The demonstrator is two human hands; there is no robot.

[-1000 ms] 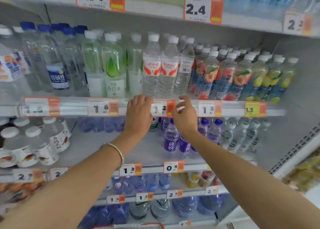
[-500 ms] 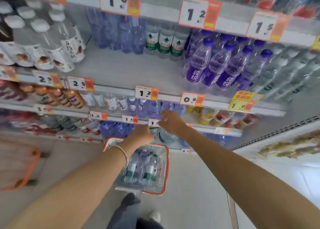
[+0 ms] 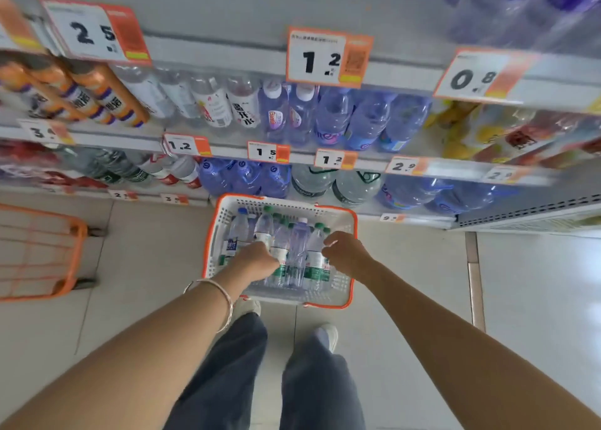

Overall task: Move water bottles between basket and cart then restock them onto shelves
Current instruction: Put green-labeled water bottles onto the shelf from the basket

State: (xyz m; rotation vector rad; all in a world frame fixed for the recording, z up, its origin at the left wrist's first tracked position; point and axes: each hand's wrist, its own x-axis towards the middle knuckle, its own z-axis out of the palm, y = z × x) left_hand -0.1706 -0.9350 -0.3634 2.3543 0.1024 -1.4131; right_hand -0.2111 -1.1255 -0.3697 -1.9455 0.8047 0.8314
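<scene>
Down on the pale floor tiles (image 3: 406,267), the water bottles (image 3: 294,250) stand packed in the white basket (image 3: 345,221). Both hands have dropped from the shelf edge: the left hand (image 3: 257,260) dips among the bottles and the right hand (image 3: 346,254) comes in beside them, fingers hidden, so I cannot tell whether either grips one. Another pick for restocking looks near. Stocked shelves (image 3: 227,154) rise behind, with an orange cart (image 3: 70,254) to the left.

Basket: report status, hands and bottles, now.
Left hand and right hand low over the bottles, grips hidden. Bottles lying in the basket, none lifted clear. Cart stands apart, left; nothing blocks.
</scene>
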